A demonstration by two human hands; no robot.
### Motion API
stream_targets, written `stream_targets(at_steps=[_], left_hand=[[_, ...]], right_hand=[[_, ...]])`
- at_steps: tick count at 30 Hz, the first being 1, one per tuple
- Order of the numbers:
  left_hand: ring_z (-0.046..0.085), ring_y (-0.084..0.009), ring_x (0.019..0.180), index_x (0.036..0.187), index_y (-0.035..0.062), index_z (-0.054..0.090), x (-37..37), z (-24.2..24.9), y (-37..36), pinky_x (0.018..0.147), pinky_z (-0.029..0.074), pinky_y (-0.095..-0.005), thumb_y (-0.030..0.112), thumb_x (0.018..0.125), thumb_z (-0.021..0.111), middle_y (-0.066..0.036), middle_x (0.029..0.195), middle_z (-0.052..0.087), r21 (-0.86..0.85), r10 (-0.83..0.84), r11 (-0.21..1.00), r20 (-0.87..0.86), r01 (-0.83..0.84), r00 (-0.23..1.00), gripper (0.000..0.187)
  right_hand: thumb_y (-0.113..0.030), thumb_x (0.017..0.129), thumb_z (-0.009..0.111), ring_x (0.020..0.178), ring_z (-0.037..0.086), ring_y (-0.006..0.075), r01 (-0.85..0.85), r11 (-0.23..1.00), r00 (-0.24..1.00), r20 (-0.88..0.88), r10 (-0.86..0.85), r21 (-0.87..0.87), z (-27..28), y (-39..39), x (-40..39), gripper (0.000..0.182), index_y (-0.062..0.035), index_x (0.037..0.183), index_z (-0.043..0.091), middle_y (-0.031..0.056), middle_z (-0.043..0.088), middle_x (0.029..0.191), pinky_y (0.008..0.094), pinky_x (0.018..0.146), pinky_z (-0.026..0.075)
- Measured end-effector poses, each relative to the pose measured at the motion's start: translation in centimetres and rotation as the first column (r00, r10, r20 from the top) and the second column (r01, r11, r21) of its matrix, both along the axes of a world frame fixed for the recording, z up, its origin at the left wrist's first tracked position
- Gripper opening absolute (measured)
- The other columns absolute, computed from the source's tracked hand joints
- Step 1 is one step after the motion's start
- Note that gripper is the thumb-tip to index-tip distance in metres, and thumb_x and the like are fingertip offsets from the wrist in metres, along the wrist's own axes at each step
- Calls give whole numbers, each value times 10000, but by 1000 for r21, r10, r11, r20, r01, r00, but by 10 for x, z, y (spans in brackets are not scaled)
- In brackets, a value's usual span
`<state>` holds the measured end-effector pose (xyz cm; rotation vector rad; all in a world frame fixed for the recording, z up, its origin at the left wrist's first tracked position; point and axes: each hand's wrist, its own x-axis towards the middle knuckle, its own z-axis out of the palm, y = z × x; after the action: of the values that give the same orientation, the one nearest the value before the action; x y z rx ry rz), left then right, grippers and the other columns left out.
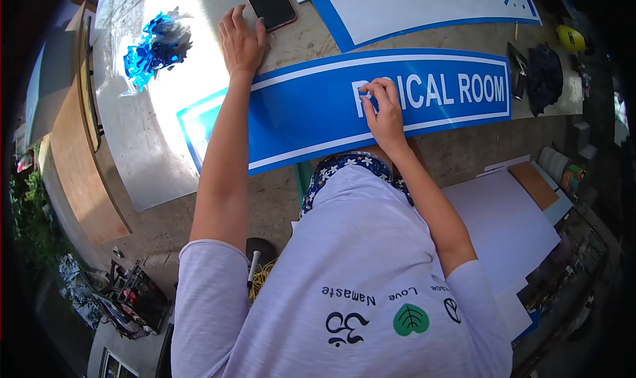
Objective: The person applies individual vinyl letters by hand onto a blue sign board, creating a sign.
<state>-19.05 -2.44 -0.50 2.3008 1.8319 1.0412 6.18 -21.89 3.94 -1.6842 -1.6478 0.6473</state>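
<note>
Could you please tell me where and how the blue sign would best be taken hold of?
I'd suggest gripping the blue sign by its near long edge, coming from the person's side, with hands spread toward both ends. It is long and lies flat on the table, and much of that edge appears to reach the table's near rim, so fingers could probably get underneath.

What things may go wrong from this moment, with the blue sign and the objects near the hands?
The left hand is very near the phone, so it might knock it. The right hand covers part of the white letters and might smudge or lift one. Loose blue scraps lie near the blue sign and could stray onto it.
</note>
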Motion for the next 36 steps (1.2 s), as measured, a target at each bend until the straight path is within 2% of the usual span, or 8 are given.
stream_targets(at_steps=[1, 7, 11, 13, 14, 24, 34, 36], left_hand=[[447, -355, 1137, 1274, 50, 429, 1, 0, -2, 986, 369, -442, 283, 874, 609, -164, 1256, 461, -15, 0, 1000, 10, 0, 1000, 496], [444, -325, 1168, 1309, 81, 434, -3, -8, 3, 1023, 327, -439, 354, 894, 579, -145, 1267, 468, -54, -2, 999, -45, 0, 999, 518], [429, -312, 1216, 1333, 86, 415, -1, -1, 0, 1065, 279, -458, 373, 919, 556, -150, 1297, 449, -60, -36, 998, -73, 32, 997, 523], [419, -382, 1172, 1292, 28, 407, 11, 19, -5, 1024, 304, -495, 133, 838, 609, -198, 1242, 446, -158, 16, 987, 39, -10, 999, 507], [389, -404, 1199, 1342, 29, 358, 9, 18, -5, 1032, 295, -503, 137, 850, 600, -220, 1278, 403, -181, -6, 983, 14, 8, 1000, 559], [385, -394, 1218, 1347, 35, 363, 8, 13, -4, 1042, 298, -504, 153, 868, 591, -209, 1302, 392, -220, 3, 975, 1, -3, 1000, 544], [375, -397, 1225, 1359, 39, 344, 8, 11, -4, 1047, 297, -513, 165, 882, 582, -212, 1310, 375, -219, 8, 976, 3, -7, 1000, 549], [373, -396, 1226, 1360, 40, 342, 8, 11, -4, 1046, 297, -513, 166, 884, 581, -211, 1310, 374, -205, 0, 979, -2, -1, 1000, 548]], right_hand=[[-7, 841, 629, 981, 559, 293, -4, 1000, 1000, 5, 4, -25, -4, 3, -6, 138, -26, 977, 610, 124, 513, 1032, 369, 819, 478], [-22, 828, 684, 881, 558, 263, 5, 987, 995, 101, -21, 162, -28, 19, -23, 124, -19, 940, 631, 105, 528, 965, 341, 727, 486], [49, 778, 712, 713, 572, 204, 15, 967, 994, 102, -42, 253, -29, 17, -22, 146, -20, 901, 676, 91, 564, 921, 285, 578, 480], [63, 750, 719, 702, 542, 202, -7, 974, 992, 122, -21, 226, -28, 15, -22, 174, -13, 902, 682, 80, 553, 892, 282, 586, 471], [69, 739, 721, 696, 538, 199, -26, 974, 991, 134, -4, 224, -28, 15, -21, 193, -17, 909, 689, 74, 555, 877, 280, 583, 468], [99, 647, 719, 672, 524, 190, -65, 969, 973, 230, 8, 239, -30, 14, -20, 328, -28, 949, 710, 61, 565, 865, 279, 568, 454], [92, 659, 723, 700, 553, 217, -87, 958, 966, 257, 14, 272, -30, 17, -21, 296, -10, 936, 702, 74, 594, 876, 299, 597, 474], [53, 711, 749, 671, 538, 215, -67, 960, 968, 251, -3, 270, -30, 21, -22, 229, 3, 931, 708, 74, 608, 872, 302, 578, 450]])
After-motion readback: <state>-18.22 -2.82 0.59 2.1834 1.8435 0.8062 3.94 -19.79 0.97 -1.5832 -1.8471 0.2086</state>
